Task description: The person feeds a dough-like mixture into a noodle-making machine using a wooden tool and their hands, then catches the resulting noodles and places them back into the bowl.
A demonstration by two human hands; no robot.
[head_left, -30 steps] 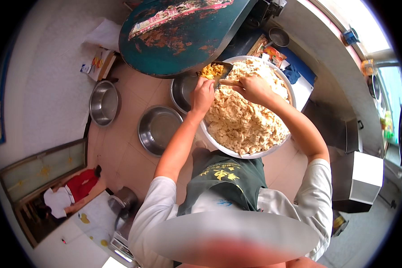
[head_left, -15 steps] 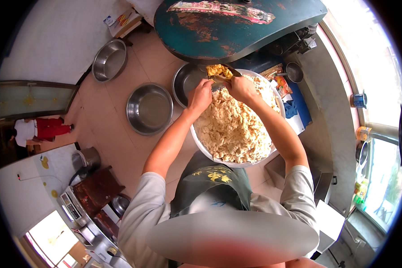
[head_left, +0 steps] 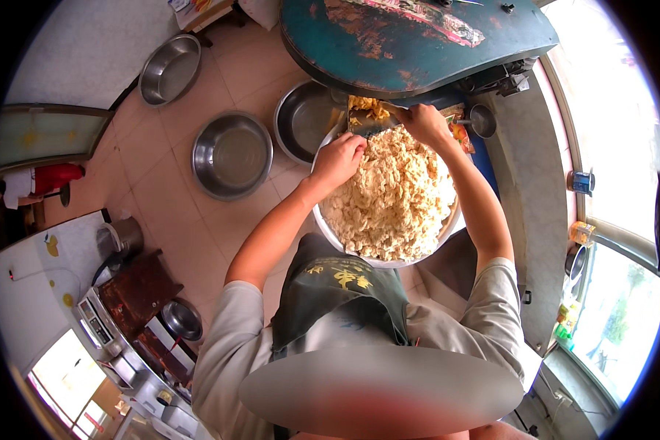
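A wide white basin (head_left: 327,224) in front of me is heaped with pale, crumbly dough-like stuff (head_left: 396,198). At its far rim my right hand (head_left: 424,123) is closed round the right end of a flat metal blade (head_left: 378,126). Yellow, lumpy food (head_left: 367,107) lies just beyond the blade, under the teal machine's edge. My left hand (head_left: 341,158) is over the heap's left side, its fingers curled together near the blade's lower left corner. What those fingers hold, if anything, cannot be made out.
A teal, paint-worn machine top (head_left: 389,66) overhangs the basin's far side. Metal basins stand on the tiled floor: one (head_left: 306,121) beside the white basin, another (head_left: 232,155) further left, a third (head_left: 170,70) by the wall. A small pan (head_left: 481,121) sits right. A person (head_left: 40,182) is at the left doorway.
My hands have moved apart: the right went up and right, the left a little lower. More of the blade shows. The whole view has shifted slightly, and the person at the doorway is further left.
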